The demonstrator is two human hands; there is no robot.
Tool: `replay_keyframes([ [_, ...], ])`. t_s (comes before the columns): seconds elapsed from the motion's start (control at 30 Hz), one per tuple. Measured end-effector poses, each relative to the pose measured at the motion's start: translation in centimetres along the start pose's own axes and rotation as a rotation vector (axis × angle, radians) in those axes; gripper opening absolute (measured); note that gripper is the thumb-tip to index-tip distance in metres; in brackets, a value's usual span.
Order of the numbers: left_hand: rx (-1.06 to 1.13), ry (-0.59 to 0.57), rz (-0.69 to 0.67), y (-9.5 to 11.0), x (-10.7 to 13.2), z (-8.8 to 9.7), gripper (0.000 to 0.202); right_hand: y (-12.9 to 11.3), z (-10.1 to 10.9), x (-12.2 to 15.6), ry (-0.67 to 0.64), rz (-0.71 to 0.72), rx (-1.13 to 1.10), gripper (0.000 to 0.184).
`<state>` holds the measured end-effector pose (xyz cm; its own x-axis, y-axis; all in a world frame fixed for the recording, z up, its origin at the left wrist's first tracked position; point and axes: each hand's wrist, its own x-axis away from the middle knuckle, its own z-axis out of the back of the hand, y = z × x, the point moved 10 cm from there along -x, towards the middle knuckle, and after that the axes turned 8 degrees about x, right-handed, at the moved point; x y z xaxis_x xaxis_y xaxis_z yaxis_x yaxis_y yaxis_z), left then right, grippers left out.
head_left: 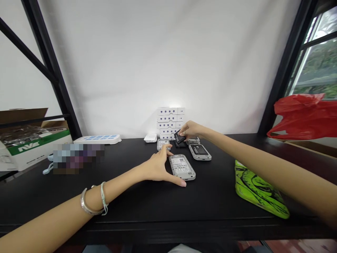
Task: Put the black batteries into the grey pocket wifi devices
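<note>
My left hand (160, 166) is spread around the near side of a white handheld device (181, 167) lying face down on the black table. Its back is off and a printed label shows in the bay. Farther back, my right hand (190, 129) pinches a flat black battery (179, 137) by its upper edge, tilted above the table. Below it lies another black battery (180, 144). A second device (199, 152) to the right has a black battery in its bay. Another device with a label (163, 144) sits behind my left fingers.
White boxes (170, 123) are stacked against the wall, beside a small pile of white covers (150, 138). A white power strip (97, 139) and an open carton (34, 140) stand left. At right are a green patterned case (259, 189) and a red plastic bag (305, 116).
</note>
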<state>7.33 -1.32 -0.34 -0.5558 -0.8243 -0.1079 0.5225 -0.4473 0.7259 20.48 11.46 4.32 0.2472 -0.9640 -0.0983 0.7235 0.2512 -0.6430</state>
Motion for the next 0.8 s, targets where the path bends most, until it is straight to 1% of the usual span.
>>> replay_keyframes([
  [0.13,-0.012,-0.004,-0.002,-0.1,0.1,0.1,0.122,0.7,-1.4,-0.7,-0.018,-0.017,0.006,0.010],
  [0.23,-0.019,-0.012,-0.022,-0.1,0.1,0.1,0.121,0.9,-1.7,-0.3,-0.036,-0.025,0.017,0.011],
  [0.3,-0.020,-0.018,-0.038,-0.1,0.1,0.1,0.119,0.7,-1.8,0.2,-0.073,-0.015,0.045,0.014],
  [0.37,-0.021,-0.021,-0.048,-0.2,0.0,0.1,0.118,0.6,-1.7,0.6,-0.081,0.001,0.179,0.024],
  [0.43,-0.022,-0.017,-0.052,-0.1,0.0,0.1,0.118,0.4,-1.2,0.8,-0.042,0.018,0.386,0.037],
  [0.5,-0.021,-0.013,-0.049,-0.1,0.0,0.1,0.118,0.4,-1.0,1.0,-0.007,0.022,0.527,0.043],
  [0.63,-0.020,-0.017,-0.038,-0.1,0.1,0.1,0.117,0.2,-1.9,1.3,-0.037,0.038,0.588,0.039],
  [0.8,-0.007,-0.020,-0.042,0.0,0.1,0.0,0.115,-0.8,-2.7,1.6,-0.056,0.094,0.723,0.027],
])
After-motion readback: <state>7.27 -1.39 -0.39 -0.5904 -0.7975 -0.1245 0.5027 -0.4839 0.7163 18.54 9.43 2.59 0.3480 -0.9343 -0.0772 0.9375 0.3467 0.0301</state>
